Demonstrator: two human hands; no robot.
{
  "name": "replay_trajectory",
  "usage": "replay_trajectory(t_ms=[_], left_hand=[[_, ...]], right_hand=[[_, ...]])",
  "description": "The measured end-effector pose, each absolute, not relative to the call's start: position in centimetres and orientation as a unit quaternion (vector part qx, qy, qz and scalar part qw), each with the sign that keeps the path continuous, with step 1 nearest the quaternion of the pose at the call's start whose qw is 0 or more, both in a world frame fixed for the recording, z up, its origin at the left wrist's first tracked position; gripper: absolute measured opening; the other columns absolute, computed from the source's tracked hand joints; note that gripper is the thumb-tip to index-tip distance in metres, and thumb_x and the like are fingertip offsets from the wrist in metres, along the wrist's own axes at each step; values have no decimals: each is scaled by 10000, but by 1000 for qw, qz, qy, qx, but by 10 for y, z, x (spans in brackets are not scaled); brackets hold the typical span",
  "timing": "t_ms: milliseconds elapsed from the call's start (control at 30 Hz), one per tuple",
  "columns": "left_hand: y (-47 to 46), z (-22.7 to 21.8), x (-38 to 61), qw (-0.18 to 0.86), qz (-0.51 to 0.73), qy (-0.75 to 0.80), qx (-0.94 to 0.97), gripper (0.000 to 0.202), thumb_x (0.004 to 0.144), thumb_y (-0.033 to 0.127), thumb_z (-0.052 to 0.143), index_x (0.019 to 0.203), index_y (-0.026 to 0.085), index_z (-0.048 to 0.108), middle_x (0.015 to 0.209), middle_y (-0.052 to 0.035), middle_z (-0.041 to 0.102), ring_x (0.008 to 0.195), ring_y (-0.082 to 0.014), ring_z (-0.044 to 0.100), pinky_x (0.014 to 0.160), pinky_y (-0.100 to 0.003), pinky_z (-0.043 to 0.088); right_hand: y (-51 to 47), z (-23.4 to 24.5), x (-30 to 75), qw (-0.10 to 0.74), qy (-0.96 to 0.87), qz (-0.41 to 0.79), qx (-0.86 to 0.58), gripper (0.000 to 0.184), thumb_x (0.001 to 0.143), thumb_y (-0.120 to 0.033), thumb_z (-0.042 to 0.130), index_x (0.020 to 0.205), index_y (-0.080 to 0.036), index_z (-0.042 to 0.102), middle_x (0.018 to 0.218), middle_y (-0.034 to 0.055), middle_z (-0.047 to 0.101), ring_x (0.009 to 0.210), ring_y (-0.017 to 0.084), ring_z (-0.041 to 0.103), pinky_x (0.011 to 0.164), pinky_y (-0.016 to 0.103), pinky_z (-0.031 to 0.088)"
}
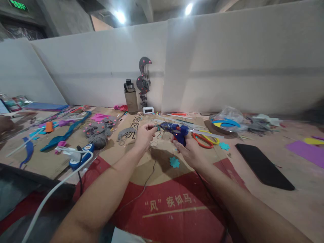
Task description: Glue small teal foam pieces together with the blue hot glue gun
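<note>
Glue gun (pixel 174 128) above the cardboard (pixel 141 175), handle gripped by the right hand (pixel 187 148) and partly covered from me, left hand (pixel 147 135) apparently pinching a teal scrap (pixel 158 128) at the nozzle, too small for me to make out, scissors (pixel 207 146) part hidden

On the near red part of the cardboard sheet (pixel 174 184), one line of Chinese characters (pixel 168 201) stands in pale gold: “风” 疾如马. Farther, on its brown part, there are bigger black characters (pixel 134 126); one of them I can read as 风, but others are partly covered. At the far left, high up, a green lit sign (pixel 18 4) seems to say EXIT, although it is blurred. The mark on the blue power strip (pixel 88 147), at left, is too small for reading.
</note>
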State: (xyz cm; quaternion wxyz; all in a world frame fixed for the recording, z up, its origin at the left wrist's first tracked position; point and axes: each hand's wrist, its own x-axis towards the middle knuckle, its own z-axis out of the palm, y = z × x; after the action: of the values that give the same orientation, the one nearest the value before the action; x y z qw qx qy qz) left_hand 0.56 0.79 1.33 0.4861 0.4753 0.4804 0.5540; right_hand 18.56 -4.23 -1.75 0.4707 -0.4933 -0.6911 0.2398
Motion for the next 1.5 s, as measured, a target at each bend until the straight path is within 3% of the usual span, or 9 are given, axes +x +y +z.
replay_trajectory(t_ms=[433,700,1267,1500], left_hand=[[8,12,6,489,559,473,474,175,631,253,681,723,156,568,574,47,486,470,-54,420,405,-176,222],[8,12,7,481,555,482,478,146,636,228,673,710,154,571,571,43,489,461,-53,421,402,-177,221],[8,13,7,485,555,481,476,146,642,237,663,712,163,559,565,49,473,467,-58,410,406,-182,221],[11,10,3,386,540,505,553,112,676,257,646,732,167,609,599,30,544,526,-84,457,496,-210,326]], right_hand=[[-46,-10,183,464,-690,231,-504,334,868,-386,507,1138,-191,533,964,105,637,792,227,594,694,362,475],[-48,-6,183,458,-702,203,-506,334,857,-360,503,1136,-181,546,1023,124,655,910,253,599,831,405,465],[-50,-3,181,460,-697,211,-509,362,863,-369,493,1160,-172,552,1030,117,668,887,249,617,819,390,482],[-52,1,181,434,-730,140,-509,361,881,-356,459,1171,-167,562,1084,142,668,979,284,618,863,416,470]])
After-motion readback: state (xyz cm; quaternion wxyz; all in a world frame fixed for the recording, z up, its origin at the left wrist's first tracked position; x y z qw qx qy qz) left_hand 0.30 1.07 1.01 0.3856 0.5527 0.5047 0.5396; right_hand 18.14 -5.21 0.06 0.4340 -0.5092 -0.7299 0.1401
